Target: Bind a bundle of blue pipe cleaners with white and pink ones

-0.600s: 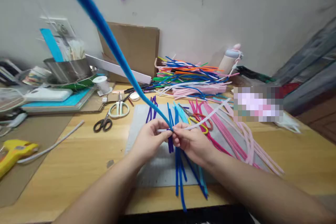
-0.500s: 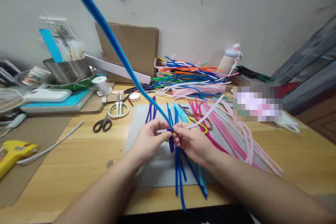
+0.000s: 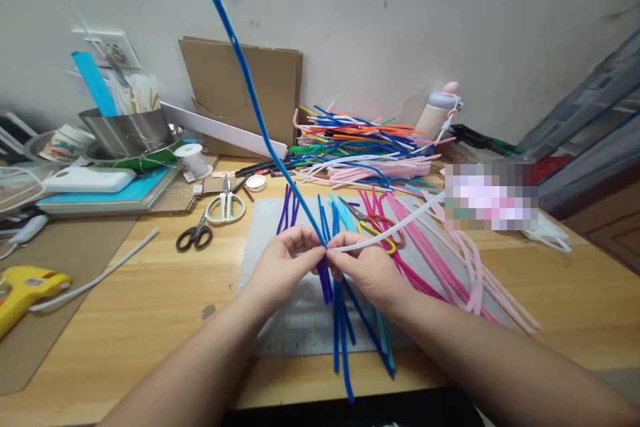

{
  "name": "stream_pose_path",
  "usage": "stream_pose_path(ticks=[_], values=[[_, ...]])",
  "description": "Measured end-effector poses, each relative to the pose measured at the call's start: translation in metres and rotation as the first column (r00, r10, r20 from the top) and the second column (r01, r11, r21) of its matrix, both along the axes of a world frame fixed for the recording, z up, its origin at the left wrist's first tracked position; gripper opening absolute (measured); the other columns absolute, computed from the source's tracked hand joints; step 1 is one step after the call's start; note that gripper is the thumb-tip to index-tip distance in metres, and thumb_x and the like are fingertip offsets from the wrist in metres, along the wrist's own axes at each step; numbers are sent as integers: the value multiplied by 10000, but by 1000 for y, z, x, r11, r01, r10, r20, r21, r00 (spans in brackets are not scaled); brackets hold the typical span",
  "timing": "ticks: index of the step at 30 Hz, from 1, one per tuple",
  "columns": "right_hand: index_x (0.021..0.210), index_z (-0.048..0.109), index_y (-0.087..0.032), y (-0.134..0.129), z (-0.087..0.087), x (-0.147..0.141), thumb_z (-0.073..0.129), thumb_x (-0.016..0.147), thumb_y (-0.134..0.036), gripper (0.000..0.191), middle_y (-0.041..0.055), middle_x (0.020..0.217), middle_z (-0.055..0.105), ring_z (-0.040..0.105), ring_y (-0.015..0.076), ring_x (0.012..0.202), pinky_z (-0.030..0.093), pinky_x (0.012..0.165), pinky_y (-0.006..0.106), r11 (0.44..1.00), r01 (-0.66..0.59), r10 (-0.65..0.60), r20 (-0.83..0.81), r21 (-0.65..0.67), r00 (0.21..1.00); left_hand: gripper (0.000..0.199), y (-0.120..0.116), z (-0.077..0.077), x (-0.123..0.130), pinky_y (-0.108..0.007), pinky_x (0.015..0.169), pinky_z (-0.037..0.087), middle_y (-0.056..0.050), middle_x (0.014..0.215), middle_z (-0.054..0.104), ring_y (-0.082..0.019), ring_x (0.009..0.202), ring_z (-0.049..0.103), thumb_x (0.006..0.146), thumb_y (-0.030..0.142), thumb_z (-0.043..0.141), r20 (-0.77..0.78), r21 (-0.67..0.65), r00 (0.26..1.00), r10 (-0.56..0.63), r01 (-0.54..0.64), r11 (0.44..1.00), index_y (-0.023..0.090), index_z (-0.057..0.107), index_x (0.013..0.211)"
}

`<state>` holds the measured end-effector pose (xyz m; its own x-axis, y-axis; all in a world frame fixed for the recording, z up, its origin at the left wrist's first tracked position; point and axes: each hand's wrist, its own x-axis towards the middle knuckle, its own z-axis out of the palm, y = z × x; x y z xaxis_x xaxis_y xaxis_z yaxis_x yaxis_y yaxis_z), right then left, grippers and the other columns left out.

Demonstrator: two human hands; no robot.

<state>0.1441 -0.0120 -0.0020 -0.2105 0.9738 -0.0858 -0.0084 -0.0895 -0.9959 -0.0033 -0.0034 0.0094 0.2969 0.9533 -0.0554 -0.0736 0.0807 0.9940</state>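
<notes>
1. Grip, left hand [image 3: 295,257]: thumb and fingertips pinched together, no gap seen, on the blue stem [image 3: 255,101] near its lower end. Exact contact is hidden behind the fingers.
2. Grip, right hand [image 3: 367,267]: closed to a pinch, thumb and forefinger on the white stem [image 3: 406,221], its tips meeting the left hand's at the crossing.
3. Held pieces: blue stem rises up and leftward from the fingertips; white stem runs out rightward over the right hand. Purple stems [image 3: 325,283] show below the fingertips, apparently in the same hold; cannot tell which fingers bear them.
4. Risk at the crossing: likely slippage. Cause: several soft, fuzzy pieces share one small pinch, so easing either thumb could let one slide or turn.
5. Risk above: the blue stem's long free length may sway or bend and lever the join askew.
6. Risk to the right: the white stem's loose end reaches over the red-and-yellow scissors [image 3: 393,227] and near the pink stems [image 3: 425,247]; a sideways pull might snag it.
7. Risk beneath: loose blue stems [image 3: 337,333] lie over the grey mat [image 3: 295,327], some past its front edge onto the desk [image 3: 150,307]; a forearm brush could scatter them.
</notes>
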Motion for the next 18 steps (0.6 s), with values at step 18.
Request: stream_pose_path(ticks=[18], values=[[662, 492, -169, 0, -11, -5, 579, 670, -233, 108, -57, 469, 481, 410, 75, 430, 309, 437, 206, 998, 47, -51, -88, -46, 995, 141, -1, -5, 1, -254, 592, 431, 6, 588, 565, -114, 562, 541, 650, 240, 648, -3, -59, 1000, 21, -21, 998, 141, 548, 654]])
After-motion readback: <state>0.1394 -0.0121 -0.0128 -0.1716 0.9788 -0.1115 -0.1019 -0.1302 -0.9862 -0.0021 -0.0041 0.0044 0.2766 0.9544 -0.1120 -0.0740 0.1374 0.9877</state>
